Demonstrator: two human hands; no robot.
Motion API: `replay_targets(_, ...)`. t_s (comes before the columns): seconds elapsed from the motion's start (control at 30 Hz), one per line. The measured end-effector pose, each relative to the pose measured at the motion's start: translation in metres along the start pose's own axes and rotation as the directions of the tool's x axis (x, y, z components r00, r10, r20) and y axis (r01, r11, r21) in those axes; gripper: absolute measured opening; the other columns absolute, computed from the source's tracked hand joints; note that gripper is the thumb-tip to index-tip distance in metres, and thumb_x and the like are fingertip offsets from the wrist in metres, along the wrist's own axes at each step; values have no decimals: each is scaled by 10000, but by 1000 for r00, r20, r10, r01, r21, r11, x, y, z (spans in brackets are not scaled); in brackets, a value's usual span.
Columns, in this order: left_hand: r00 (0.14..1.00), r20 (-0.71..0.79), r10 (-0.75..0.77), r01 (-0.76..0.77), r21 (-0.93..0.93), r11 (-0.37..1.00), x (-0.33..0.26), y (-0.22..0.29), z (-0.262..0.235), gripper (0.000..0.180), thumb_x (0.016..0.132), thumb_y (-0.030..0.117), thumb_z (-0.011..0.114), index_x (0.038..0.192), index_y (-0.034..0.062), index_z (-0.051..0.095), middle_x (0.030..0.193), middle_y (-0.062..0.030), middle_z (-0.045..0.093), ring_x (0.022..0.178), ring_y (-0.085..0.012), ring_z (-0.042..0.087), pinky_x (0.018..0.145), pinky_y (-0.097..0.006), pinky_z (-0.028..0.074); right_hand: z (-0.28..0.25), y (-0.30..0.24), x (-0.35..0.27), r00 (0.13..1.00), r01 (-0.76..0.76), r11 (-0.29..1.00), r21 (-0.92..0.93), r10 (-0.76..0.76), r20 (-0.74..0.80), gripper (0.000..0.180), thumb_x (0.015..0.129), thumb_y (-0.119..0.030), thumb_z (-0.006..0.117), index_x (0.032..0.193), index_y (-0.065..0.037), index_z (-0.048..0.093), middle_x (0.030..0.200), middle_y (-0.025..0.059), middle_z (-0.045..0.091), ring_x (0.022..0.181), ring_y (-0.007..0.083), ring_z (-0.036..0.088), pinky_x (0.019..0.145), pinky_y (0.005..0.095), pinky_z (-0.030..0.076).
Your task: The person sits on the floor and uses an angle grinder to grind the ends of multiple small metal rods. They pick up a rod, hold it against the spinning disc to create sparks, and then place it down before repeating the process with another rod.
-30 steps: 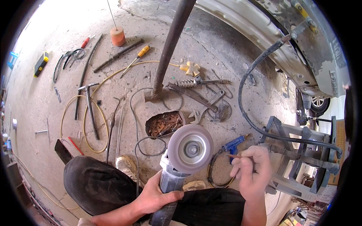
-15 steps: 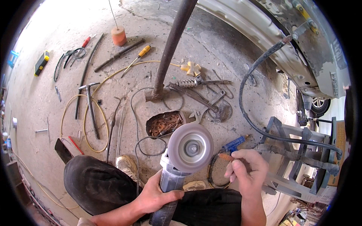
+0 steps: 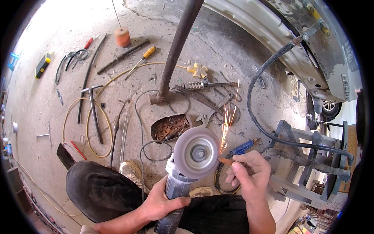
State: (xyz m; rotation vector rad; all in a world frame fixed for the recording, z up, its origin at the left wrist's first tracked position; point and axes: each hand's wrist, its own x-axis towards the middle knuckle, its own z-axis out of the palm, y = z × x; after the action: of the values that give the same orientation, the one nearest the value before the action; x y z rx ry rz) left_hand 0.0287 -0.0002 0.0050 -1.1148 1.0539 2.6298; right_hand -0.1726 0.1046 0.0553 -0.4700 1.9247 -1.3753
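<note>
Everything here sits around the angle grinder (image 3: pixel 187 167), held low over the concrete floor (image 3: pixel 46 78) between the person's knees. Far to the left of it lie a yellow-and-black tool (image 3: pixel 42 65) and a hammer (image 3: pixel 93 111) inside a loop of yellow hose (image 3: pixel 83 128); up and left of the grinder stand an orange spool (image 3: pixel 122 37) and a yellow-handled screwdriver (image 3: pixel 142 56). Just above the grinder is a dented tin of rusty scraps (image 3: pixel 171 128), and beyond that a rusty pole (image 3: pixel 175 50) rising off the floor.

The left hand (image 3: pixel 161 202) is wrapped fully around the grinder's grey body, fingers closed tight on it. The disc is a pale grey circle with a dark hub, face up toward the camera (its surface looks smeared, as if blurred by motion).

At the disc's right edge a small rust-brown metal piece (image 3: pixel 225 160) touches the rim, and a thin fan of orange sparks (image 3: pixel 228 124) streaks upward from that contact. The right hand (image 3: pixel 249 175) pinches the piece between thumb and fingertips, the grip closed on it, just right of the disc. A blue-handled tool (image 3: pixel 241 147) lies right behind the knuckles; further right a thick black hose (image 3: pixel 257 97) curves to a grey metal frame (image 3: pixel 307 156).
</note>
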Motion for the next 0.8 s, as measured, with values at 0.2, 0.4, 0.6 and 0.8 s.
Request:
replay_targets(0.2,1000,-9,3,-3,-5,1000,-1,4,1,570,760,158,754,1202,-52,462,935,-63,593,814,-123,591,756,-275,482,1,-2,-4,991,124,970,-208,-130,-15,71,862,-12,640,917,31,627,713,103,663,567,119,641,484,215,474)
replay_targets(0.4,1000,-11,5,-5,-4,1000,0,3,1,577,760,158,754,1208,-54,458,943,-63,589,831,-122,587,770,-276,478,1,-1,-4,897,412,756,-508,-433,83,103,804,36,661,904,18,642,702,114,659,544,145,641,490,235,473)
replay_targets(0.6,1000,-8,-16,16,1,1000,-1,4,1,591,761,179,756,1213,-55,456,967,-65,584,853,-122,577,789,-277,471,1,-5,-3,795,561,540,-627,-563,226,118,782,49,652,892,8,638,680,129,644,524,184,630,478,262,470)
replay_targets(0.8,1000,-24,18,-17,41,999,0,-1,-1,617,755,186,763,1227,-59,450,993,-61,574,888,-118,559,821,-277,458,4,-8,-2,730,625,435,-648,-620,287,214,703,83,698,891,-4,645,703,120,644,536,227,619,475,293,480)
